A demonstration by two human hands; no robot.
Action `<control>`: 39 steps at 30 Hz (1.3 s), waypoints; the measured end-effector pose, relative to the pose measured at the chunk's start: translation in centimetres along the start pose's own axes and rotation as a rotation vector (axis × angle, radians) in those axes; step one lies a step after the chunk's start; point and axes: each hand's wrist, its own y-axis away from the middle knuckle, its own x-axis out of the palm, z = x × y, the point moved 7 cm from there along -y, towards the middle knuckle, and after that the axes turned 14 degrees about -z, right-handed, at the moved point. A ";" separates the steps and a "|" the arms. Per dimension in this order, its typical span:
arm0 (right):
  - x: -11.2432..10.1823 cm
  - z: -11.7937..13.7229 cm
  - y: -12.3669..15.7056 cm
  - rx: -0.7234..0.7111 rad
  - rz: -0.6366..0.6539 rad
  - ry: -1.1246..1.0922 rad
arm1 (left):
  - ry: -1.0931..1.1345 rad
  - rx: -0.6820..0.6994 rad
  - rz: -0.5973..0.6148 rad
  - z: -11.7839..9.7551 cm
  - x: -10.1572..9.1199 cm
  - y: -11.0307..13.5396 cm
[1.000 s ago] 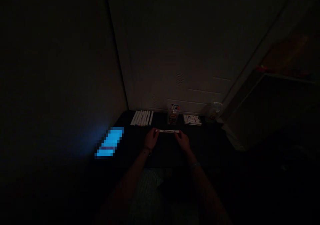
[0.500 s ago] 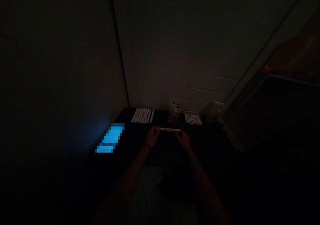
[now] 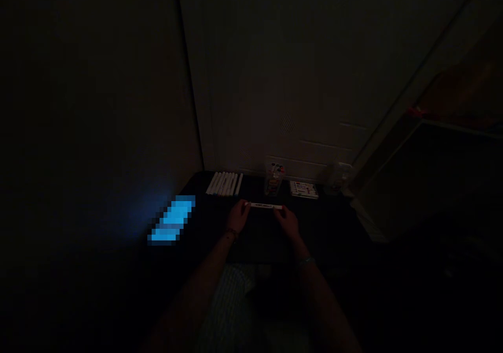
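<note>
The left hand (image 3: 237, 217) pinched one end of a white marker (image 3: 262, 206), and the right hand (image 3: 288, 221) gripped its other end, so it lay level between them over the dark table (image 3: 326, 227); whether it touched the surface was too dark to tell. Beyond it, to the left, was a row of white markers (image 3: 222, 184); a clear tub (image 3: 274, 180) holding pens, a flat pack (image 3: 304, 189) and another clear container (image 3: 341, 177) stood near the wall (image 3: 251, 80). A pixelated blue glow (image 3: 174, 219) lay at far left.
</note>
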 end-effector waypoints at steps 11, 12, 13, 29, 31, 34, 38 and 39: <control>0.3 -0.1 -0.4 0.011 -0.002 0.023 | -0.003 0.016 0.010 0.0 0.1 -0.2; 0.3 -0.1 -0.5 0.014 -0.002 0.037 | -0.003 0.016 0.005 0.1 0.2 -0.2; 0.3 0.0 -0.5 0.010 0.000 0.054 | -0.003 0.015 -0.006 0.1 0.1 -0.2; 0.1 0.6 -0.5 0.027 0.079 0.012 | -0.018 0.016 -0.055 0.1 -0.1 -0.5; 0.2 0.6 -0.6 0.030 0.088 0.016 | -0.028 0.004 -0.063 0.2 -0.1 -0.5; 0.2 0.6 -0.7 0.027 0.075 0.033 | -0.030 0.013 -0.063 0.2 0.0 -0.5; 0.3 0.3 -0.8 0.033 0.053 0.049 | -0.032 0.031 -0.065 0.4 0.1 -0.5; 0.3 0.2 -0.8 0.034 0.054 0.051 | -0.034 0.033 -0.070 0.4 0.1 -0.5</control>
